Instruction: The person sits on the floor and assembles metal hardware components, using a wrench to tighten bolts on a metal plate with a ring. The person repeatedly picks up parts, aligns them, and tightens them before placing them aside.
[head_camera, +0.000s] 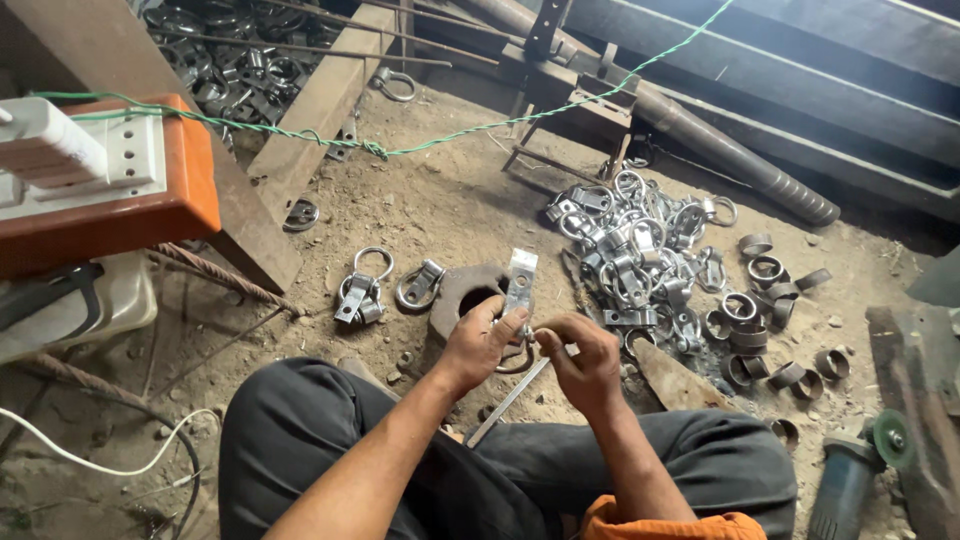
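Observation:
I sit on a dirt floor with my knees apart. My left hand (484, 338) grips a flat, shiny metal bracket (519, 282) that stands upright above my fist. My right hand (582, 352) pinches a small part right beside the bracket's lower end; a metal ring (516, 362) hangs under my hands. A thin metal rod (508, 402) lies on the ground between my legs.
A heap of finished ring-and-clamp pieces (635, 250) lies to the right, with bent metal bands (765, 300) beyond it. Two assembled pieces (362, 290) rest on the left near a rusty block with a hole (462, 292). An angle grinder (850, 470) sits at the lower right, an orange box (110, 190) at the left.

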